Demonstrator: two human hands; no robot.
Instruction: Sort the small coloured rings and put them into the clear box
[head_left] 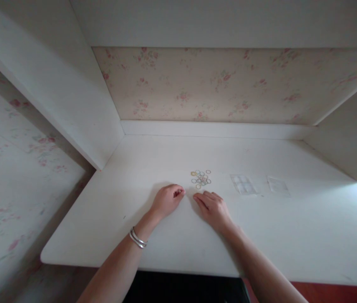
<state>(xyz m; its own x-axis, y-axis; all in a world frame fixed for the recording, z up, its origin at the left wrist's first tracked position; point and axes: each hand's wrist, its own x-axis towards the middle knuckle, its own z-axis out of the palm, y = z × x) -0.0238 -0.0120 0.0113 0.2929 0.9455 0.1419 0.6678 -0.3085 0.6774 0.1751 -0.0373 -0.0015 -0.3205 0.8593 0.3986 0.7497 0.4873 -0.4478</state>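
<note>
Left hand [167, 200] loosely curled, right hand [213, 207] flat and open, both empty, near small rings [201, 179]; bare desk [307, 235] all around.

Two bare hands are resting on a white desk [292, 235]: left hand [167, 200] curled, right hand [214, 208] flat, both near small coloured rings [201, 179].

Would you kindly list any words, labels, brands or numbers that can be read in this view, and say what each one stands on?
None can be read. The two clear plastic packets and on the white desk show no legible print. The small coloured rings, the bracelets on the left wrist and the floral wallpaper bear no text.
</note>
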